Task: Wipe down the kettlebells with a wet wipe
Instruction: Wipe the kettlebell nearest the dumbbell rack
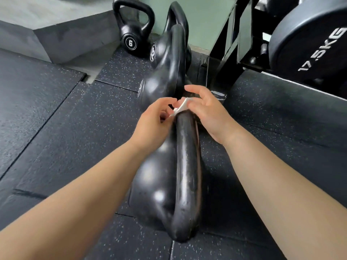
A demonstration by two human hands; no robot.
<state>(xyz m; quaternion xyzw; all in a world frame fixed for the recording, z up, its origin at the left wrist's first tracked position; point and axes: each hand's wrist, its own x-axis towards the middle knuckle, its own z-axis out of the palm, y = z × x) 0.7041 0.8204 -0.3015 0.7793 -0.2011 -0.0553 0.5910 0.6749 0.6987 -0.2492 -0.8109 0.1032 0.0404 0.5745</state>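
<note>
A large black kettlebell (pixel 169 184) stands right below me, its thick handle running away from me. A small white wet wipe (pixel 179 107) sits at the far end of that handle. My left hand (pixel 154 122) pinches the wipe's left end, and my right hand (pixel 204 109) holds its right end between thumb and fingers. Behind it stands a second black kettlebell (pixel 165 72) marked 12. A smaller kettlebell (pixel 133 30) marked 6 stands further back by the wall.
The floor is dark speckled rubber matting (pixel 75 128). A grey raised block (pixel 56 34) lies at the back left. On the right a black rack frame (pixel 234 44) holds a dumbbell (pixel 309 44) marked 17.5KG.
</note>
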